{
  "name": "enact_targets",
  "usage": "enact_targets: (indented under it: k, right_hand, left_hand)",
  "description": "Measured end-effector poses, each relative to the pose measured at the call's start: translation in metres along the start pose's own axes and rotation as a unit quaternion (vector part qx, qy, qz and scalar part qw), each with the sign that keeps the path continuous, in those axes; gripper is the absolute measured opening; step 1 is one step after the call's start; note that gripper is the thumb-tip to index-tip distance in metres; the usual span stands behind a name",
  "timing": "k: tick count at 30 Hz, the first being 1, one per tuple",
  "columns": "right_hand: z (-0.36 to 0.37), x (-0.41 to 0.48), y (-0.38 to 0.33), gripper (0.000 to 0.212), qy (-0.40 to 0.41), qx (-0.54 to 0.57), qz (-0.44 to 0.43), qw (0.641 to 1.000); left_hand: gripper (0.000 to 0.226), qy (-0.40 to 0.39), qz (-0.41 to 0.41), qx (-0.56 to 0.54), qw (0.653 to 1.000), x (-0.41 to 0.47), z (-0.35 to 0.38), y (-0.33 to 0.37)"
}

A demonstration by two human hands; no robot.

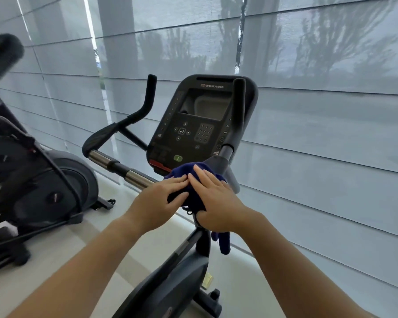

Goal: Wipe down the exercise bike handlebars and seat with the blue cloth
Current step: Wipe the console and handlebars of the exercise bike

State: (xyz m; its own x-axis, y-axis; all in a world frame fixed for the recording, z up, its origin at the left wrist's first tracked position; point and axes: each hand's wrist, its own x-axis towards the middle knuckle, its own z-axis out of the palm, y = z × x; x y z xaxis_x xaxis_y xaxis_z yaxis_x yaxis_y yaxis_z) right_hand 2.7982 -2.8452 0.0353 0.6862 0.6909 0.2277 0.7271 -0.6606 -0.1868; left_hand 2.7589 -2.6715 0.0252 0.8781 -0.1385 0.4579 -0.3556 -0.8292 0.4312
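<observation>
Left hand pinches, right hand presses flat the blue cloth at handlebars centre; outer grips and seat probably remain.

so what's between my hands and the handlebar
The blue cloth: in the head view it lies bunched over the handlebar, under the left hand and right hand.

Dark blue cloth bunched on centre of black-and-chrome handlebars, one end hanging below.
</observation>
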Motion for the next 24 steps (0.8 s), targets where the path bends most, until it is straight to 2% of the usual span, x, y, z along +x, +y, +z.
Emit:
enact_targets:
  k: [5, 9, 12, 17, 24]
  right_hand:
    - [0.002, -0.005, -0.005, 0.072, 0.052, 0.006, -0.008, 0.999]
    - [0.007, -0.004, -0.007, 0.071, 0.093, 0.051, 0.010, 0.994]
    - [0.004, -0.002, 0.000, 0.073, 0.085, 0.072, 0.014, 0.994]
    - [0.003, 0.008, 0.000, 0.062, 0.107, 0.064, 0.022, 0.992]
    - [0.009, 0.019, -0.023, 0.047, 0.171, 0.045, 0.074, 0.981]
  left_hand:
    - [0.037, 0.057, -0.038, 0.043, 0.997, -0.002, 0.001, 0.017]
    - [0.048, 0.023, -0.063, 0.064, 0.996, -0.001, 0.010, 0.023]
    - [0.050, 0.006, -0.056, 0.095, 0.994, 0.000, 0.015, 0.020]
    - [0.048, -0.011, -0.045, 0.102, 0.994, 0.008, 0.010, 0.012]
    - [0.036, 0.025, -0.012, 0.052, 0.998, 0.015, -0.001, 0.003]
